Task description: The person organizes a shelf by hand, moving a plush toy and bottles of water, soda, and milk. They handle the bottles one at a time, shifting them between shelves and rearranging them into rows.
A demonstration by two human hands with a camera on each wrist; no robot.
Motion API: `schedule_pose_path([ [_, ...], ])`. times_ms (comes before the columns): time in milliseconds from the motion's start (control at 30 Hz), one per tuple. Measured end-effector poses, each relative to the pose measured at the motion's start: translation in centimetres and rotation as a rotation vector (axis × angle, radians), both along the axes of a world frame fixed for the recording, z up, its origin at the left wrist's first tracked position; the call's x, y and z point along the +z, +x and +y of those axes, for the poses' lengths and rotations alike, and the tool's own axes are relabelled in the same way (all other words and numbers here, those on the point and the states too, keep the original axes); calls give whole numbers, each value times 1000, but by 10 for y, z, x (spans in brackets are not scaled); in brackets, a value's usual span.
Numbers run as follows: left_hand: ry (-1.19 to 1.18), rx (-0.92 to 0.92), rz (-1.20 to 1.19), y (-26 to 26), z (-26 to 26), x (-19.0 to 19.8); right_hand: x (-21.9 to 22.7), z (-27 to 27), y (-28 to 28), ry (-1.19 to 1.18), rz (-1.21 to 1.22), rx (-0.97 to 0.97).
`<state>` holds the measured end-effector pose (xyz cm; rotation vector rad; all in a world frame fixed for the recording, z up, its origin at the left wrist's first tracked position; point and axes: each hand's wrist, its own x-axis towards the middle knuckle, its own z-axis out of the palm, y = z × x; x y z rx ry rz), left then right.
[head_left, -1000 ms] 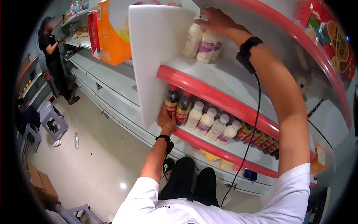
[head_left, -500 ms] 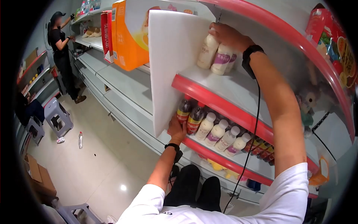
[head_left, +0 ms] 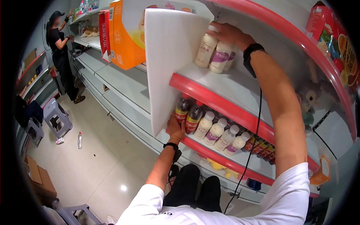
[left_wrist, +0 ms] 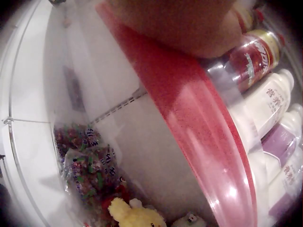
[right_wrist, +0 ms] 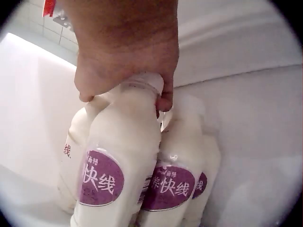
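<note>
On the upper shelf [head_left: 240,86], several white milk-drink bottles stand in a tight cluster by the white board [head_left: 168,56]. My right hand [head_left: 228,33] reaches over them from above. In the right wrist view its thumb and fingers grip the white cap of a purple-labelled milk-drink bottle [right_wrist: 120,127], with others close around it. Down on the lower shelf, my left hand [head_left: 175,127] holds the end dark drink bottle [head_left: 182,106], which has a red cap. A second dark bottle [head_left: 194,118] stands right beside that hand, followed by a row of milk-drink bottles [head_left: 215,132].
Red rails [head_left: 210,99] edge the shelves. A black cable [head_left: 247,157] hangs from my right wrist across the shelf fronts. An orange carton [head_left: 127,37] stands beyond the board. Stools [head_left: 57,117] and a bottle [head_left: 80,140] are on the floor. Another person [head_left: 60,48] stands at far left.
The head view has shifted, so the shelves sit lower and farther right in it. My right hand stays at the upper bottles' caps and my left hand at the dark bottle.
</note>
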<state>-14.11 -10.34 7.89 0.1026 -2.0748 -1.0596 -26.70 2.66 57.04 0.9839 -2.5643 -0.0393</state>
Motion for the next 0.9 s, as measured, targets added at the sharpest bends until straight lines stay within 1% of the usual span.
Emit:
schedule_pose_path([
  [100,-4,1,10,-1,-1,0,-5,2,-15,-22,71,57],
  [167,4,6,10,0,0,2,-5,3,-21,4,93,68],
  [300,6,10,10,0,1,2,-2,6,-8,45,141,84],
  [400,-17,34,14,-3,1,-4,-4,14,-5,52,202,160],
  [467,-15,28,18,-3,1,-2,2,23,4,71,188,196],
  [500,-12,23,16,-3,0,-2,7,28,14,81,181,213],
  [600,-8,14,11,-6,-1,-5,27,39,76,41,133,165],
  [667,-15,31,31,-8,0,-10,35,56,112,25,228,209],
  [700,-12,34,34,-9,0,-11,35,67,122,18,274,230],
  [733,0,26,19,-11,0,-11,35,75,130,-31,281,443],
  [767,8,16,5,-11,-1,-12,38,86,145,17,246,348],
  [833,-39,60,58,-11,1,-13,48,94,219,110,174,155],
  [900,-58,69,74,-13,0,-15,34,115,250,79,54,196],
])
